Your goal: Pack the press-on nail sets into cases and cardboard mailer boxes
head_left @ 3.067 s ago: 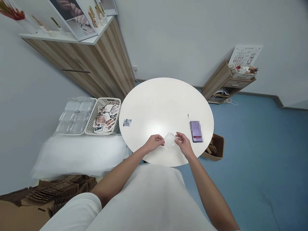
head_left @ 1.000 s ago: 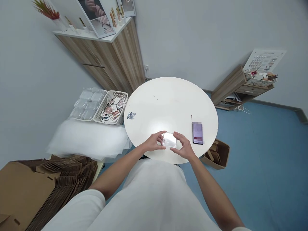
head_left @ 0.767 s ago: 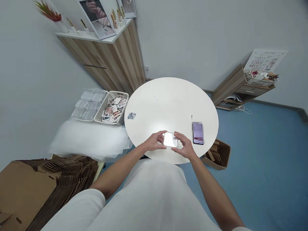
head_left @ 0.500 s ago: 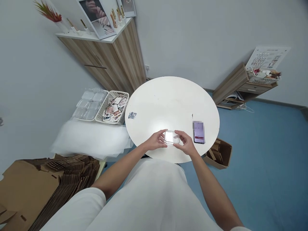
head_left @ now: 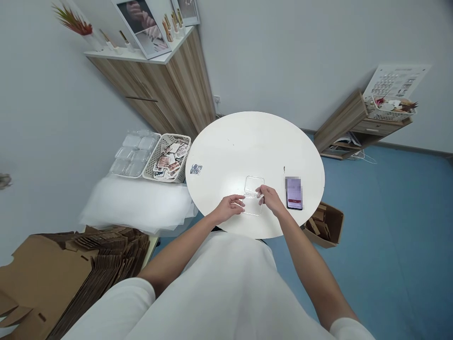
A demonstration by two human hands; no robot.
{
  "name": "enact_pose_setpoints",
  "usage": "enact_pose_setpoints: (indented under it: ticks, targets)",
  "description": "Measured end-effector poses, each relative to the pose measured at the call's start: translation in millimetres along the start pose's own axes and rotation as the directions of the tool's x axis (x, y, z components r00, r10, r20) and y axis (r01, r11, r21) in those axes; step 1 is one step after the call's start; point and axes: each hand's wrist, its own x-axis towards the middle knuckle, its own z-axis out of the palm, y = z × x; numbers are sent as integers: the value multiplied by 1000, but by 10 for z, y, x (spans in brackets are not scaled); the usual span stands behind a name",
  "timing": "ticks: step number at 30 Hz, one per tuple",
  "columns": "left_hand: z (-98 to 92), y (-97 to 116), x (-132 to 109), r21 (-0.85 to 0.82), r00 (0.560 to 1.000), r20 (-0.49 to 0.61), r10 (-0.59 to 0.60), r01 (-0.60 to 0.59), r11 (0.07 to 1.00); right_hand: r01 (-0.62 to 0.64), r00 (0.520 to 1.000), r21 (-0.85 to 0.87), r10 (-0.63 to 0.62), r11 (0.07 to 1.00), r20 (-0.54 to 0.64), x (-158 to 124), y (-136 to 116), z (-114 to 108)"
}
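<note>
A clear plastic case lies unfolded near the front edge of the round white table, its transparent lid tipped back away from me. My left hand grips the left side of the lower half, fingertips at its edge. At the right, near the hinge line between the two halves, my right hand has its fingers closed on the case. Nothing can be seen inside the case. A phone with a lit screen lies to the right of my right hand.
Small blue-grey pieces lie at the table's left edge. Beyond it are a basket of printed cards, a tray of clear cases, translucent sheets and stacked flat cardboard. A cardboard box stands on the floor at right.
The clear case has gone from closed to open, its lid swung away from me. My right hand has shifted from the right side to near the hinge; my left hand stays at the left.
</note>
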Motion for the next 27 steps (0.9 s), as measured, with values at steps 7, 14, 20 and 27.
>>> enact_pose_setpoints:
  ticks: [7, 14, 20, 27]
  targets:
    - [-12, -79, 3, -13, 996, -90, -14, 13, 1000, -26, 996, 28, 28, 999, -83, -127, 142, 35]
    - [-40, -257, 95, 47, 982, -187, -9, 19, 999, 142, 981, -101, -154, 985, -121, -457, 595, 230]
    - [-11, -505, 237, 187, 957, -287, 33, 22, 982, 51, 987, -119, -68, 992, -144, -316, 817, 354]
    - [50, -755, 464, 242, 934, -355, 32, 59, 968, -25, 989, -131, 5, 991, -151, -142, 1006, 385]
